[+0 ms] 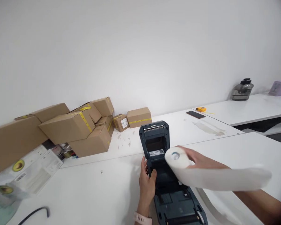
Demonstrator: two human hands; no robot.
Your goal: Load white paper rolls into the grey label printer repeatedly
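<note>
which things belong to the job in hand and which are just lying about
In use, it seems:
open dark printer, left hand on its side
white paper roll, in the right hand

Apparently just lying about:
cardboard boxes
yellow tape measure
gray jug
purple box

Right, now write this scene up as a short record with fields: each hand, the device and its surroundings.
Left hand: gripping the side of the dark printer
Right hand: holding the white paper roll
Paper strip: trailing loose from the roll, blurred
Printer lid: raised
Left wrist: pale pink band
Back left: cardboard boxes, some with yellow tape
Back right: yellow tape measure near a flat dark object
Far right: grey jug, black top
</note>
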